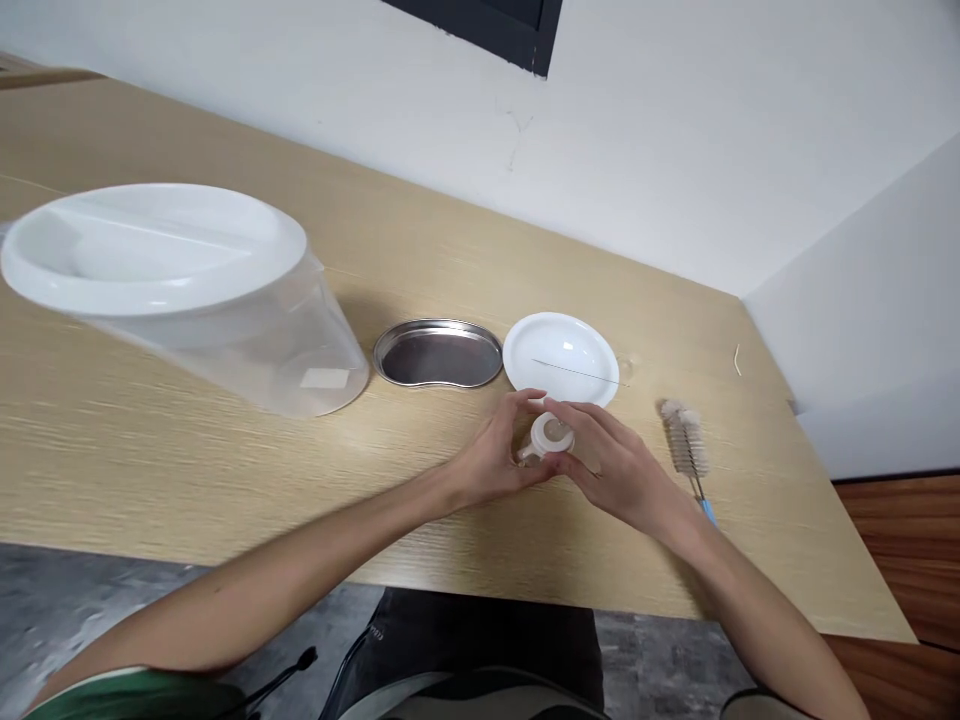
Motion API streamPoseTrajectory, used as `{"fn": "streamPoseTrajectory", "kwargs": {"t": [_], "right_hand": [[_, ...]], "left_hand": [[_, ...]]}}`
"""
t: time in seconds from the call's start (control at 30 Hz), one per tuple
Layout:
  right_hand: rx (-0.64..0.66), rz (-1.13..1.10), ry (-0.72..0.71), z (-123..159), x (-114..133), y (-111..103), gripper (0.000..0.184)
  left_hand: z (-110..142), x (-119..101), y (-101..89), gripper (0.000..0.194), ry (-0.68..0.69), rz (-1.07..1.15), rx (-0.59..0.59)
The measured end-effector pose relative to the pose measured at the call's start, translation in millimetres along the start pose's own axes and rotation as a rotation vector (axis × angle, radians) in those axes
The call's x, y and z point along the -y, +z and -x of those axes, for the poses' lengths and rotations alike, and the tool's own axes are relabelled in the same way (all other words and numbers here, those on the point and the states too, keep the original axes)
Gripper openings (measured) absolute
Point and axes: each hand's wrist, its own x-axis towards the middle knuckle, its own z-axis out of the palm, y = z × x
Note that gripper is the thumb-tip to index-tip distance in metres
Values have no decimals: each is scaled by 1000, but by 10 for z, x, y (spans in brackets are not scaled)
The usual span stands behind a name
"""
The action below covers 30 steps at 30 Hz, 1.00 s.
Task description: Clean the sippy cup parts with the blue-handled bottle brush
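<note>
Between both hands is a small clear container with a white ring-shaped top (pixel 553 432); its lower part is mostly hidden by the fingers. My left hand (pixel 496 452) closes on its left side, thumb below and fingertips at the far edge. From the right, my right hand (pixel 611 462) grips the same container with its thumb and fingers curled round the white ring. Just beyond my hands sits a white dish (pixel 559 340), with a thin wire or needle (pixel 577 371) lying across it. A kidney-shaped steel tray (pixel 439 357) stands left of the dish.
A large translucent bin with a white lid (pixel 172 245) stands at the left. On the right lies a bristle brush (pixel 686 440) with a blue handle. A small pale strip (pixel 736 360) is farther right on the wooden table (pixel 247 470), which meets the wall behind.
</note>
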Motion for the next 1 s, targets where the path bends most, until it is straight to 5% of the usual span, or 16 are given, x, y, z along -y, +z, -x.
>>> {"fn": "streamPoseTrajectory", "kwargs": {"t": [0.13, 0.4, 0.63, 0.87, 1.0], "right_hand": [[63, 51, 30, 17, -17, -73, 59], [465, 42, -32, -257, 9, -415, 44], [737, 678, 189, -669, 394, -352, 26], [753, 831, 412, -914, 483, -159, 54], [717, 920, 447, -905, 513, -54, 55]], "left_hand": [[11, -77, 1, 71, -137, 2, 45], [-31, -68, -41, 80, -189, 115, 114], [-30, -37, -42, 71, -176, 170, 124], [43, 40, 68, 76, -204, 321, 48], [48, 63, 133, 64, -243, 400, 35]]}}
